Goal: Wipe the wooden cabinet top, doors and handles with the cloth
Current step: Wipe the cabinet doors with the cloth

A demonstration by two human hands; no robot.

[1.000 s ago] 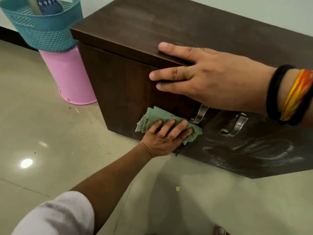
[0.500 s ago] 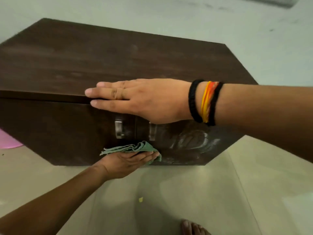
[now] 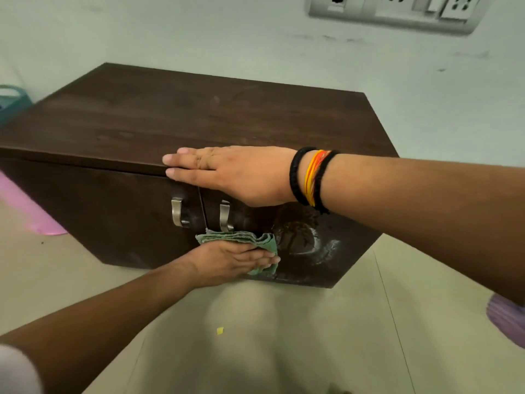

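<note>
A dark brown wooden cabinet (image 3: 127, 132) stands on the floor against the wall, with two doors and two metal handles, the left handle (image 3: 177, 212) and the right handle (image 3: 225, 216). My left hand (image 3: 227, 261) presses a folded green cloth (image 3: 241, 238) flat against the lower part of the right door, just below the right handle. My right hand (image 3: 227, 173) rests flat with straight fingers on the cabinet's front top edge, above the handles. Whitish smears (image 3: 318, 245) show on the right door beside the cloth.
A pink bin (image 3: 25, 211) stands on the floor left of the cabinet, with a teal basket (image 3: 11, 100) behind it. A socket panel (image 3: 397, 9) is on the wall above. A purple object (image 3: 505, 319) lies at the right edge. A yellow scrap (image 3: 220, 331) lies on the tiled floor.
My left hand with the cloth has slid right, from the left door past the handles onto the right door. My right hand has stayed on the top edge while the view swung right.
</note>
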